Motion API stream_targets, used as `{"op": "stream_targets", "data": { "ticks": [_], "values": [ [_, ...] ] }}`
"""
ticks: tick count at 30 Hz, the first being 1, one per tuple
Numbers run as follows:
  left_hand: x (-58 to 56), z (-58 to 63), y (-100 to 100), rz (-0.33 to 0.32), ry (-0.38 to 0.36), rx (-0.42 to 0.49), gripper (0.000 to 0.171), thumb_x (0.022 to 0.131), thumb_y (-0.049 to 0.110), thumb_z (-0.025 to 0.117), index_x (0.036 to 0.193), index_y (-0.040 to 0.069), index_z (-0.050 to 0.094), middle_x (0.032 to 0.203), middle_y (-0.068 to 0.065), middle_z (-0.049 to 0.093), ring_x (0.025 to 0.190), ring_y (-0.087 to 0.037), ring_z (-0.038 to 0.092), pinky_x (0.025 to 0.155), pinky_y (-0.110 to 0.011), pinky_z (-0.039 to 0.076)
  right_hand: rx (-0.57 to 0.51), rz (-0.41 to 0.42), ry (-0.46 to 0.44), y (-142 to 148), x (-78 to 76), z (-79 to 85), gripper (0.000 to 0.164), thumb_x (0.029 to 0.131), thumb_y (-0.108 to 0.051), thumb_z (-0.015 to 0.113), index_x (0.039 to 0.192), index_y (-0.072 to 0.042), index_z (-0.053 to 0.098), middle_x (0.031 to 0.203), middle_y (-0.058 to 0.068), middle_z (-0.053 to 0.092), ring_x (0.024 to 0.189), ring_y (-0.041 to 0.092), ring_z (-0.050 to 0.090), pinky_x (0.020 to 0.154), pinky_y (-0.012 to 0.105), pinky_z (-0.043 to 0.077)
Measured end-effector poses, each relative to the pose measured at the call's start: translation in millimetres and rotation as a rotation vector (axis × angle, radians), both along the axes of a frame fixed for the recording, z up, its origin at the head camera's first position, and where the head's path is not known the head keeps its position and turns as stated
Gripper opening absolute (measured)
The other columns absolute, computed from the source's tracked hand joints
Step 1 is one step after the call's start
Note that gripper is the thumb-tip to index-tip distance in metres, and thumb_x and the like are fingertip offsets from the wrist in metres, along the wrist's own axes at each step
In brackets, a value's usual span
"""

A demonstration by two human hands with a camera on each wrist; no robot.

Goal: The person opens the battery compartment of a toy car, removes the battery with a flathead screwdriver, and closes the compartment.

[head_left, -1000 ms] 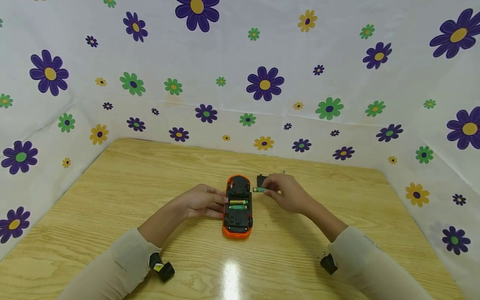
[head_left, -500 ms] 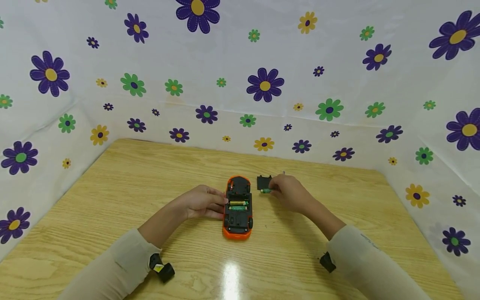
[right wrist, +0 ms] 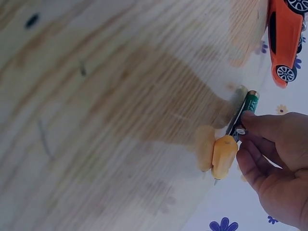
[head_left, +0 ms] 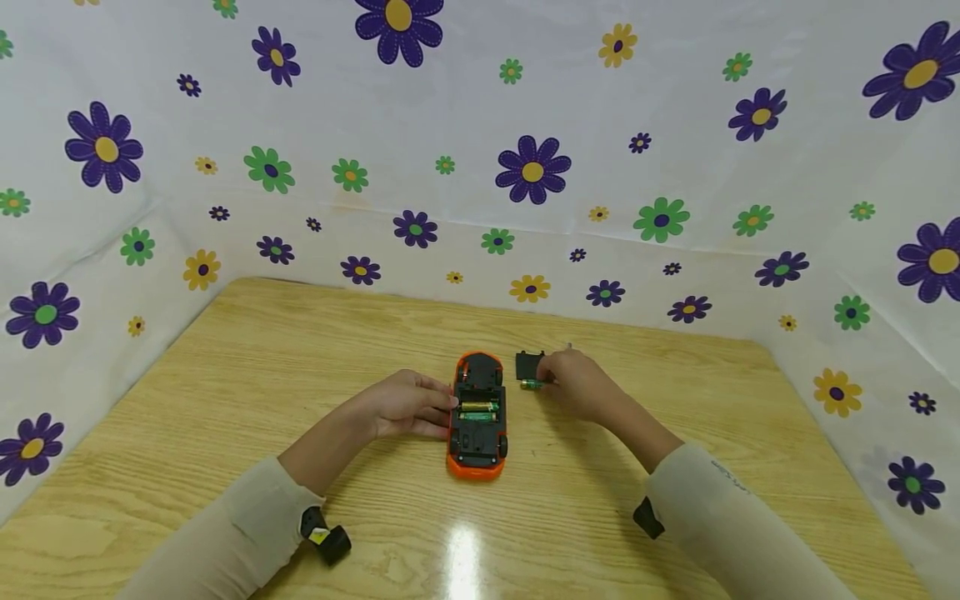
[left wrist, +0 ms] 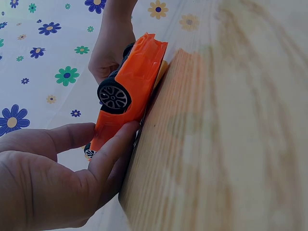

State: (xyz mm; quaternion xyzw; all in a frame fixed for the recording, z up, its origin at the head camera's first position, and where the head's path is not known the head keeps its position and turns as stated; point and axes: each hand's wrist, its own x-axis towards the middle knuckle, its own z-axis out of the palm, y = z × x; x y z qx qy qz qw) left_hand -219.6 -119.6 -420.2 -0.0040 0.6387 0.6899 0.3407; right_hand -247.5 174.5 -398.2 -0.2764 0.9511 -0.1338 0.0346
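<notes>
An orange toy car (head_left: 477, 467) lies upside down on the table, its battery compartment uncovered with two batteries (head_left: 480, 407) inside. My left hand (head_left: 405, 404) holds it by the left side; in the left wrist view the thumb and fingers touch the orange body (left wrist: 139, 67). Right of the car, my right hand (head_left: 581, 387) pinches a green battery (head_left: 530, 384) low at the table. The right wrist view shows the thumb against this battery (right wrist: 251, 102). A black battery cover (head_left: 527, 365) lies just beyond it, partly hidden by the hand.
Beside the right fingers lies a yellow handle with a thin metal tip, like a screwdriver (right wrist: 224, 156). White flowered cloth (head_left: 412, 167) encloses the wooden table (head_left: 337, 333) at the back and sides.
My right hand has moved the battery slightly right, away from the car, and down to the table by the black cover. The left hand and car have stayed put.
</notes>
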Motion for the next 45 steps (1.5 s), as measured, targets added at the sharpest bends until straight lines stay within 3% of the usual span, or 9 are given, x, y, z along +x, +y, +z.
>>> {"op": "stream_targets", "data": {
  "ticks": [6,13,22,27,31,38,45],
  "values": [
    [-0.6,-0.7,0,0.004,-0.002,0.001,0.045,0.103,0.003,0.059,0.143,-0.012,0.045,0.126,-0.028,0.062,0.112,-0.036,0.067,0.093,-0.045,0.06,0.012,0.001,-0.018,1,-1.2,-0.7,0.005,0.095,-0.001,0.073,0.099,-0.003,0.073,0.097,0.009,0.071,0.09,0.023,0.067,0.082,0.042,0.06],
    [-0.6,-2.9,0,0.015,-0.001,-0.004,0.039,0.102,0.002,0.06,0.138,-0.011,0.051,0.122,-0.027,0.065,0.105,-0.032,0.07,0.091,-0.045,0.061,0.016,0.013,-0.012,1,-2.9,-2.5,0.004,0.094,-0.001,0.073,0.097,-0.003,0.074,0.095,0.008,0.071,0.087,0.021,0.066,0.08,0.041,0.06],
    [-0.7,-1.9,2,0.011,0.0,-0.012,0.04,0.103,0.003,0.06,0.139,-0.011,0.051,0.121,-0.026,0.065,0.103,-0.031,0.071,0.091,-0.044,0.062,-0.009,0.019,-0.005,5,-1.1,-1.8,0.01,0.095,-0.001,0.072,0.104,-0.001,0.075,0.102,0.009,0.073,0.098,0.027,0.068,0.088,0.044,0.06],
    [-0.6,-1.5,1,0.004,0.003,-0.009,0.041,0.103,0.003,0.06,0.139,-0.012,0.05,0.122,-0.027,0.065,0.106,-0.032,0.069,0.091,-0.044,0.061,-0.017,0.039,0.007,4,1.2,0.6,0.01,0.094,-0.001,0.073,0.104,-0.002,0.075,0.1,0.008,0.072,0.095,0.025,0.067,0.087,0.044,0.06],
    [-1.3,-2.2,-1,0.002,0.002,-0.01,0.042,0.103,0.004,0.06,0.141,-0.012,0.049,0.124,-0.027,0.064,0.107,-0.032,0.069,0.092,-0.045,0.061,-0.022,0.064,0.023,0,3.0,5.4,0.008,0.094,-0.005,0.075,0.102,-0.005,0.076,0.097,0.005,0.073,0.091,0.021,0.068,0.092,0.048,0.058],
    [-1.9,-2.4,-1,-0.001,0.01,-0.012,0.045,0.103,0.004,0.061,0.142,-0.012,0.047,0.123,-0.028,0.064,0.106,-0.032,0.07,0.092,-0.045,0.061,-0.093,0.162,0.011,-13,10.0,14.0,0.013,0.097,-0.014,0.073,0.106,-0.005,0.076,0.099,0.002,0.074,0.09,0.017,0.069,0.081,0.04,0.061],
    [-1.1,-2.7,-1,-0.001,0.006,-0.003,0.043,0.103,0.004,0.06,0.141,-0.012,0.048,0.121,-0.027,0.065,0.105,-0.032,0.07,0.092,-0.045,0.061,-0.113,0.196,-0.016,-28,19.8,21.4,0.014,0.099,-0.016,0.071,0.109,-0.006,0.075,0.097,0.0,0.073,0.085,0.013,0.066,0.077,0.035,0.06]
  ]
}}
